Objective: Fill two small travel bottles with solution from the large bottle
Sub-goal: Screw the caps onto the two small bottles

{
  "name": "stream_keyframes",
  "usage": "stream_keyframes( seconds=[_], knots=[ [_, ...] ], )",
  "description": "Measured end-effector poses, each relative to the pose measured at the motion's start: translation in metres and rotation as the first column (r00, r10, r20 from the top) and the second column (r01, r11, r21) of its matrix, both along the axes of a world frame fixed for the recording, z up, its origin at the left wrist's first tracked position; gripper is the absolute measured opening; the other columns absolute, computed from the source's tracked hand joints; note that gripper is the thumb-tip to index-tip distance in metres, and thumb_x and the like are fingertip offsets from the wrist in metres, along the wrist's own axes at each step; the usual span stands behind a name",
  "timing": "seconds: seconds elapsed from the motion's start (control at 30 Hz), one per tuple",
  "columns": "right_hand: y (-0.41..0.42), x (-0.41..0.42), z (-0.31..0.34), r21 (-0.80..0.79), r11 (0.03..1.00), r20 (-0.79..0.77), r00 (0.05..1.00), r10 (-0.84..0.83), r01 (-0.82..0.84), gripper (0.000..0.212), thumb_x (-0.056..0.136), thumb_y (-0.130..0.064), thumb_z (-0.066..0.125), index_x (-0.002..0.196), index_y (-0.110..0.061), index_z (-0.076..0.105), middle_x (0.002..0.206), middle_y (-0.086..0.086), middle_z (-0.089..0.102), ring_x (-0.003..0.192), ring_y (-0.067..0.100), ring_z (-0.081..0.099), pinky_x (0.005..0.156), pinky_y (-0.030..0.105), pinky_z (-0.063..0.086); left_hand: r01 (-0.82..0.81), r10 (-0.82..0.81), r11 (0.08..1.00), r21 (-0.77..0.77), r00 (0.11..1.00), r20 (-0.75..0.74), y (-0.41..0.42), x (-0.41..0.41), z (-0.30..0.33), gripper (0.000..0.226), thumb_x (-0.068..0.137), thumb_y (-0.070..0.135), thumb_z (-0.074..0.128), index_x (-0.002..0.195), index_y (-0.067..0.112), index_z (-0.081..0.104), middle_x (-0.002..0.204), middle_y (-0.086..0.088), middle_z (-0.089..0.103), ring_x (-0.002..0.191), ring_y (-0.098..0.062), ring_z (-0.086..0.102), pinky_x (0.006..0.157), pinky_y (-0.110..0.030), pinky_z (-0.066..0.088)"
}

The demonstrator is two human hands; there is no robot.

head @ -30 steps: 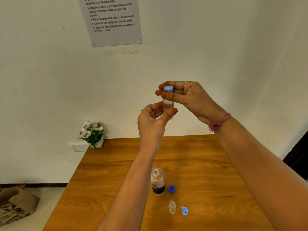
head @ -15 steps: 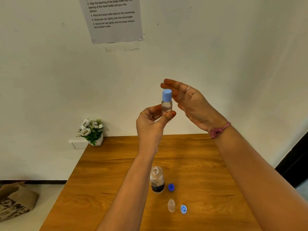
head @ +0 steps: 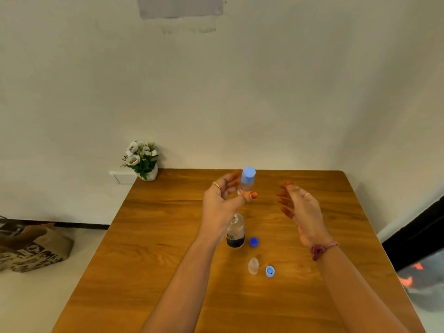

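Observation:
My left hand (head: pixel 222 203) pinches a small clear travel bottle (head: pixel 246 182) with a light blue cap, held upright above the wooden table (head: pixel 168 236). My right hand (head: pixel 299 207) hovers to its right, fingers relaxed, holding nothing. Below my left hand stands the large bottle (head: pixel 236 233), uncapped, with a dark label. Its dark blue cap (head: pixel 254 242) lies just to the right of it. Nearer to me stands a second small travel bottle (head: pixel 253 266), uncapped, with its light blue cap (head: pixel 270 271) lying beside it.
A small pot of white flowers (head: pixel 141 161) stands at the table's far left corner, against the wall. A patterned paper bag (head: pixel 31 246) sits on the floor at the left. A sheet of paper (head: pixel 180 6) hangs on the wall above.
My right hand let go of the bottle's cap and moved away to the right. Both hands and the capped bottle sit lower in the view, which has tilted upward.

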State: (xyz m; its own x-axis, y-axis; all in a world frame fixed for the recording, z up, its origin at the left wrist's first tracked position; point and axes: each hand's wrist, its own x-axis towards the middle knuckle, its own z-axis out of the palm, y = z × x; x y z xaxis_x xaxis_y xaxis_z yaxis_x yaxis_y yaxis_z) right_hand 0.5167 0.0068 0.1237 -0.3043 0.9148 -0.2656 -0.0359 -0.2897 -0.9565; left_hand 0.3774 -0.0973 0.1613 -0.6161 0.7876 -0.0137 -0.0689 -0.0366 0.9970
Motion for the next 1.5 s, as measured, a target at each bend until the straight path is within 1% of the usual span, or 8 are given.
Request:
stream_keyframes(
  seconds=[0.37, 0.5, 0.63, 0.93, 1.2, 1.33, 1.43, 1.5],
  knots=[
    [-0.034, 0.020, -0.089, -0.029, 0.999, 0.301, 0.953, -0.014, 0.024, 0.024, 0.095, -0.024, 0.052, 0.113, -0.013, 0.063, 0.099, 0.001, 0.067, 0.092, 0.011, 0.061, 0.073, 0.020, 0.046, 0.089, -0.099, 0.941, -0.328, 0.995, -0.016, -0.053, -0.016, -0.100, 0.049, 0.061, 0.002, 0.084, 0.107, 0.007, 0.066, 0.098, 0.004, 0.071, 0.084, 0.008, 0.063, 0.072, -0.008, 0.048],
    [-0.044, 0.024, -0.107, -0.012, 1.000, 0.454, 0.891, 0.018, -0.014, 0.025, 0.094, -0.016, 0.053, 0.117, -0.012, 0.061, 0.106, 0.000, 0.066, 0.098, 0.021, 0.063, 0.079, 0.027, 0.050, 0.108, -0.150, 0.897, -0.429, 0.986, -0.066, -0.058, -0.019, -0.131, 0.044, 0.060, 0.009, 0.086, 0.099, 0.016, 0.067, 0.089, 0.010, 0.067, 0.083, 0.002, 0.058, 0.070, -0.008, 0.046],
    [-0.055, 0.026, -0.122, 0.006, 0.985, 0.602, 0.787, 0.136, -0.175, 0.033, 0.091, -0.001, 0.048, 0.121, -0.013, 0.057, 0.114, 0.001, 0.061, 0.096, 0.011, 0.056, 0.065, 0.012, 0.042, 0.100, -0.206, 0.846, -0.524, 0.967, -0.147, -0.052, -0.020, -0.156, 0.043, 0.064, 0.012, 0.085, 0.102, 0.015, 0.065, 0.089, 0.010, 0.064, 0.086, -0.004, 0.056, 0.066, -0.008, 0.044],
    [-0.061, 0.026, -0.151, -0.075, 0.897, 0.775, 0.541, 0.328, -0.437, 0.057, 0.082, 0.003, 0.059, 0.134, -0.016, 0.046, 0.135, 0.007, 0.045, 0.121, 0.020, 0.049, 0.095, 0.025, 0.045, 0.068, -0.339, 0.685, -0.726, 0.911, -0.235, -0.042, -0.018, -0.190, 0.043, 0.075, 0.012, 0.078, 0.114, 0.018, 0.061, 0.115, 0.003, 0.064, 0.096, -0.005, 0.052, 0.080, -0.018, 0.041],
    [-0.058, 0.028, -0.168, -0.017, 0.867, 0.852, 0.446, 0.273, -0.498, 0.050, 0.084, -0.016, 0.065, 0.131, -0.021, 0.050, 0.129, 0.003, 0.049, 0.118, 0.020, 0.050, 0.098, 0.032, 0.046, 0.067, -0.367, 0.649, -0.758, 0.900, -0.234, -0.036, -0.019, -0.196, 0.049, 0.075, 0.013, 0.078, 0.119, 0.018, 0.057, 0.123, -0.001, 0.061, 0.106, -0.009, 0.052, 0.089, -0.022, 0.043],
    [-0.055, 0.030, -0.169, 0.002, 0.836, 0.868, 0.417, 0.270, -0.548, 0.045, 0.084, -0.019, 0.066, 0.127, -0.022, 0.053, 0.123, 0.000, 0.052, 0.113, 0.018, 0.052, 0.094, 0.032, 0.047, 0.050, -0.333, 0.698, -0.714, 0.905, -0.263, -0.042, -0.015, -0.191, 0.076, 0.067, 0.018, 0.084, 0.132, 0.018, 0.045, 0.134, -0.001, 0.051, 0.123, -0.016, 0.047, 0.102, -0.032, 0.043],
    [-0.053, 0.031, -0.170, 0.012, 0.815, 0.873, 0.403, 0.274, -0.580, 0.038, 0.084, -0.020, 0.066, 0.121, -0.024, 0.057, 0.121, -0.001, 0.054, 0.111, 0.016, 0.052, 0.094, 0.031, 0.047, -0.065, -0.246, 0.816, -0.575, 0.860, -0.447, -0.053, -0.012, -0.186, 0.092, 0.063, 0.034, 0.086, 0.139, 0.020, 0.036, 0.127, 0.005, 0.038, 0.119, -0.014, 0.043, 0.101, -0.033, 0.044],
    [-0.051, 0.032, -0.171, 0.022, 0.809, 0.873, 0.405, 0.271, -0.587, 0.036, 0.084, -0.020, 0.066, 0.120, -0.024, 0.058, 0.121, -0.002, 0.056, 0.112, 0.015, 0.053, 0.095, 0.031, 0.047, -0.118, -0.210, 0.902, -0.416, 0.721, -0.660, -0.062, -0.008, -0.183, 0.089, 0.065, 0.049, 0.079, 0.135, 0.015, 0.036, 0.119, 0.001, 0.036, 0.111, -0.014, 0.043, 0.093, -0.026, 0.044]
  ],
)
